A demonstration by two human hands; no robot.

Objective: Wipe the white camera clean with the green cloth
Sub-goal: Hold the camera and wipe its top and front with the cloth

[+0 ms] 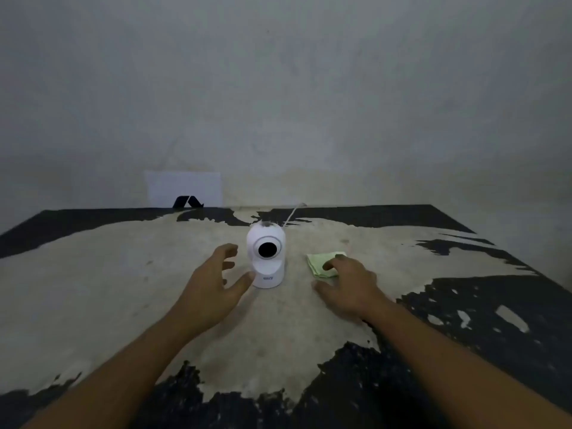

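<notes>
The white dome-shaped plastic camera (266,254) stands upright near the middle of a worn table (93,274), whose dark top has peeled away to a pale, rough patch over most of its centre. Its round black lens faces the viewer, small grey lettering marks the front of its base, and a thin white cable (292,213) runs from behind its head toward the far edge of the table. The left hand (213,283) is just beside the camera on its left, fingers spread and curled apart in an open cup; the thumb tip reaches the lower edge of the camera's base, though whether it actually touches cannot be told, and the other fingers are clear of the body. To the right of the camera, a little apart from it, lies the small folded pale green cloth (322,263), flat on the pale patch. The right hand (349,289) lies over the near right part of this cloth, palm down, fingers spread apart with their tips on the fabric and the thumb out on the table surface; it is not closed around the cloth. At the back, a white sheet of paper (184,187) leans against the grey wall (309,88), with a small black angular stand (187,202) in front of it at the table's far edge.
</notes>
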